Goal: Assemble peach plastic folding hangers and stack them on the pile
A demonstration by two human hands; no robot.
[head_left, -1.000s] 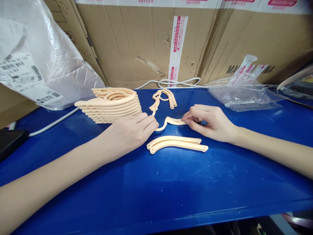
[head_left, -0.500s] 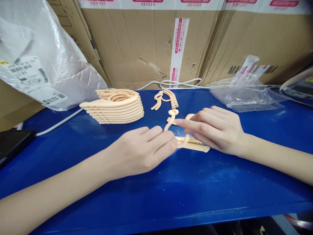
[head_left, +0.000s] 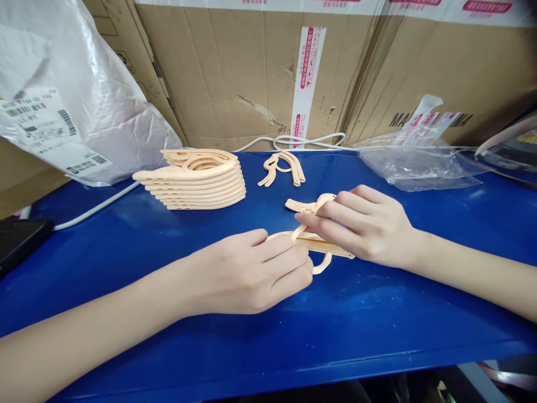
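My left hand [head_left: 255, 271] is closed around a curved beige plastic hanger hook [head_left: 323, 263], whose bent end sticks out past the fingers. The fingers of my right hand [head_left: 369, 226] pinch together at the hook's upper end, which they partly cover. Under and behind both hands lie flat beige hanger arms [head_left: 323, 244]; whether they join the held hook is hidden. Just beyond my right fingertips, another beige hanger piece [head_left: 296, 205] rests on the blue table [head_left: 335, 330]. A neat stack of folded beige hangers [head_left: 197, 182] stands to the left.
Farther back lies a loose folded hanger [head_left: 297, 173]. Cardboard boxes [head_left: 235, 73] wall the rear, with a white cable [head_left: 310, 143] along their foot. A silvery package [head_left: 109, 106] leans at left above a black phone-like object [head_left: 25, 240]. Clear plastic bags [head_left: 415, 162] lie at right.
The hook has tipped down toward me; its round end, upright before, is now at my right fingers. My left hand has moved slightly right and nearer.
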